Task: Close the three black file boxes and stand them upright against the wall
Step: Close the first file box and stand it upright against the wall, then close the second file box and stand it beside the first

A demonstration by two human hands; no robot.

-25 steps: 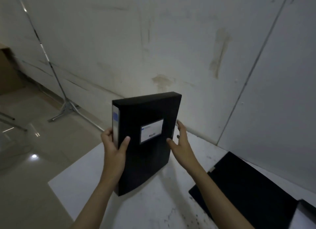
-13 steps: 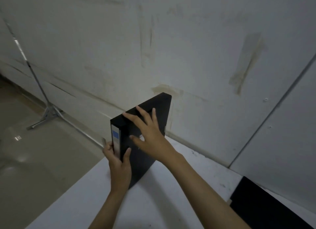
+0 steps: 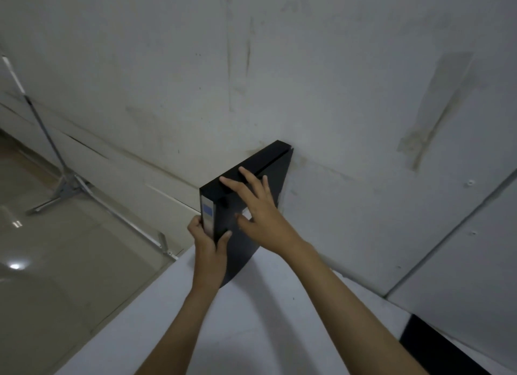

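A closed black file box stands upright on the white table, its far end against the grey wall. Its spine with a blue and white label faces me. My left hand grips the spine's lower part, thumb on one side and fingers on the other. My right hand lies flat with spread fingers on the box's top edge and right face. A second black file box lies flat at the lower right, cut off by the frame. No third box is in view.
The table's left edge runs diagonally, with glossy tiled floor below it. A metal stand with splayed legs sits on the floor by the wall at left. A vertical wall seam runs at right.
The box has moved farther from me and turned until its far end meets the wall. My right hand slid along its top edge. My left hand kept its grip on the spine.
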